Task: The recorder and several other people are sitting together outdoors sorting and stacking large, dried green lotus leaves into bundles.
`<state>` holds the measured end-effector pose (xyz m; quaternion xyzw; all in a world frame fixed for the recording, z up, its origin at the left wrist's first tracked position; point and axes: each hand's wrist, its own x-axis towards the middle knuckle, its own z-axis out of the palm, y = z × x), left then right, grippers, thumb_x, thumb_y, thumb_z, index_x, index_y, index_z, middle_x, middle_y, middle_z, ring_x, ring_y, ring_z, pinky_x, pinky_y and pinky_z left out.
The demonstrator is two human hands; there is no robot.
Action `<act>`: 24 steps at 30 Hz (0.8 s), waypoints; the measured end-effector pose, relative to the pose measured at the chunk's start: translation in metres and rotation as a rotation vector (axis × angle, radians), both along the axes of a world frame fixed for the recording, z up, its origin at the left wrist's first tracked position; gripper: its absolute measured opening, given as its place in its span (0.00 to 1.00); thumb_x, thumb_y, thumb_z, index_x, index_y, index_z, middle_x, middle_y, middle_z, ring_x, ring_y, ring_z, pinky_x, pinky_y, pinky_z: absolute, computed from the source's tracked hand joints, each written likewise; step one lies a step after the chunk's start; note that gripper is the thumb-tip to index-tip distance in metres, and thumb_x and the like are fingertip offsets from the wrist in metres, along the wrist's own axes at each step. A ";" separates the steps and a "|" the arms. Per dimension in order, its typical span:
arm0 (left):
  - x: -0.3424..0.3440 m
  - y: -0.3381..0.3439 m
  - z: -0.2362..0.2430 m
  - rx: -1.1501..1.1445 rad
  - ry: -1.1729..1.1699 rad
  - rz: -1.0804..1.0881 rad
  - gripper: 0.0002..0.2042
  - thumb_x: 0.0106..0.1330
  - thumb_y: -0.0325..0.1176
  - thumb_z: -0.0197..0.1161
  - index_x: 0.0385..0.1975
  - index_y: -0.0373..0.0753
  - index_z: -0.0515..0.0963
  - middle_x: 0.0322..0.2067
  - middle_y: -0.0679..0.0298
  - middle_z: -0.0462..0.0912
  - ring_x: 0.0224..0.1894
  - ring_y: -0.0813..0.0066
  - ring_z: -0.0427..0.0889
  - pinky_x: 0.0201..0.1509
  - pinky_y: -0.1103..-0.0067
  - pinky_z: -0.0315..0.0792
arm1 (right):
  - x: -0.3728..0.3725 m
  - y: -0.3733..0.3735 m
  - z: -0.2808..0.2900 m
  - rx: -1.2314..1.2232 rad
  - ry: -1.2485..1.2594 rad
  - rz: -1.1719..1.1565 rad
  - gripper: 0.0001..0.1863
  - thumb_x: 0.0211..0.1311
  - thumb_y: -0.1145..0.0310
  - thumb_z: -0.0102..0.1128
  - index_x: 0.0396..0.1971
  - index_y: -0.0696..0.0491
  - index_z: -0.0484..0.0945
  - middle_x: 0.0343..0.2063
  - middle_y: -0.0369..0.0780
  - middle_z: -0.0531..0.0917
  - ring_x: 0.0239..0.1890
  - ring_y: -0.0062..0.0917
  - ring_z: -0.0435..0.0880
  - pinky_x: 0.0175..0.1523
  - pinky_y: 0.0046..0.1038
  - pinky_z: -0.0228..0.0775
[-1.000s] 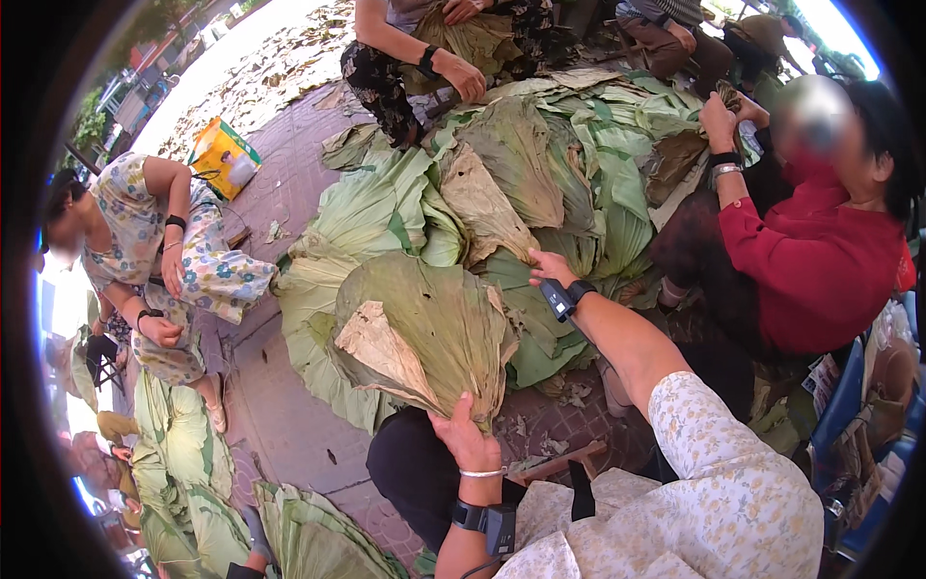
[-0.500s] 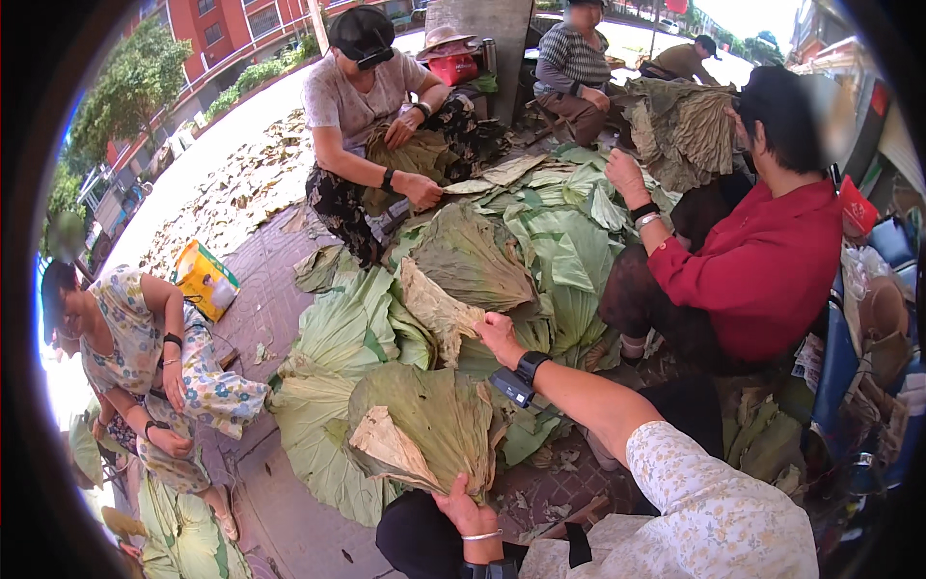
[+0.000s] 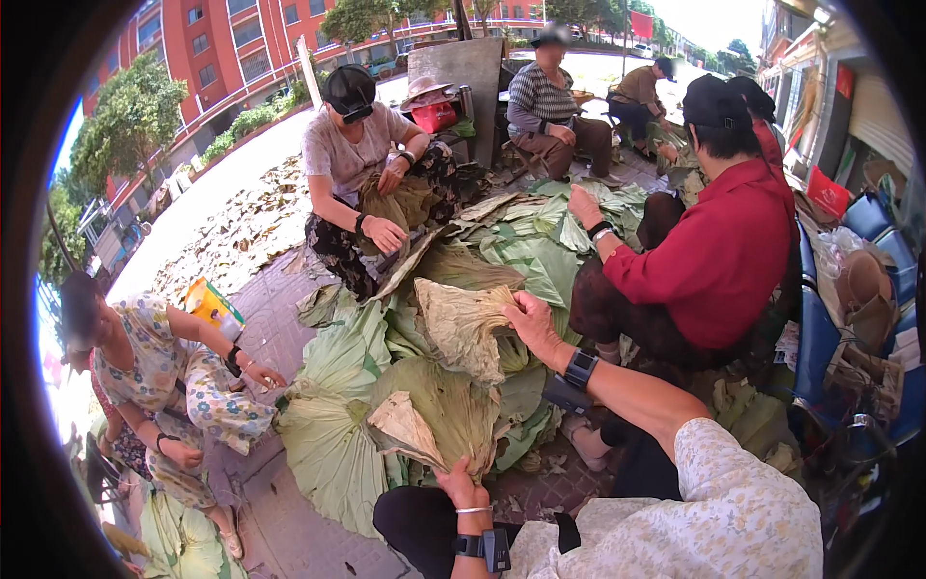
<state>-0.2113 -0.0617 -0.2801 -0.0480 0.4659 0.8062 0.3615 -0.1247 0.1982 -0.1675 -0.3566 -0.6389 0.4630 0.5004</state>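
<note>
My left hand grips the stem end of a large olive-green dried leaf with a pale tan torn patch, low in the middle of the view. My right hand, reaching forward, pinches the narrow end of a crumpled tan dry leaf, held just above the first one. Beneath both lies a broad heap of pale green and brownish leaves.
Several co-workers sit around the heap: one in red at right, one in floral clothes at left, others behind. Blue chairs line the right; a yellow bag and scattered dry leaves lie left.
My right hand has lifted the tan leaf off the heap and toward me. The view has tilted up, showing more street and buildings. The person opposite has raised a leaf's edge.
</note>
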 end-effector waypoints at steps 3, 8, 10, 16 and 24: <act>0.007 0.000 0.004 -0.040 0.069 -0.068 0.30 0.44 0.13 0.54 0.53 0.33 0.61 0.48 0.56 0.70 0.45 0.62 0.73 0.48 0.72 0.70 | 0.020 -0.020 0.009 -0.065 0.056 0.032 0.10 0.52 0.68 0.57 0.26 0.61 0.73 0.17 0.33 0.74 0.18 0.11 0.70 0.22 0.18 0.64; 0.018 0.002 0.004 -0.072 0.078 -0.125 0.29 0.44 0.14 0.56 0.51 0.32 0.62 0.46 0.56 0.72 0.42 0.63 0.74 0.45 0.74 0.71 | 0.048 -0.044 0.009 -0.058 -0.011 0.052 0.10 0.53 0.68 0.56 0.26 0.61 0.73 0.17 0.33 0.74 0.18 0.11 0.71 0.22 0.19 0.64; 0.018 0.001 0.000 -0.037 0.072 -0.211 0.29 0.43 0.14 0.57 0.51 0.33 0.63 0.45 0.56 0.73 0.42 0.63 0.75 0.45 0.74 0.71 | 0.056 -0.052 0.006 -0.047 -0.055 0.043 0.10 0.53 0.68 0.57 0.26 0.61 0.73 0.17 0.33 0.74 0.18 0.12 0.71 0.22 0.19 0.64; 0.024 0.000 -0.006 -0.033 0.072 -0.288 0.29 0.43 0.14 0.58 0.51 0.33 0.63 0.44 0.58 0.74 0.41 0.64 0.75 0.44 0.75 0.71 | 0.068 -0.071 -0.009 -0.035 -0.095 0.062 0.11 0.52 0.67 0.58 0.24 0.61 0.71 0.16 0.34 0.72 0.18 0.13 0.69 0.24 0.20 0.64; 0.030 -0.004 -0.004 -0.030 0.097 -0.353 0.29 0.44 0.14 0.57 0.51 0.33 0.63 0.43 0.58 0.75 0.40 0.65 0.76 0.43 0.75 0.71 | 0.064 -0.110 -0.002 0.093 -0.284 0.148 0.11 0.51 0.68 0.59 0.27 0.62 0.72 0.19 0.32 0.73 0.24 0.11 0.66 0.30 0.19 0.64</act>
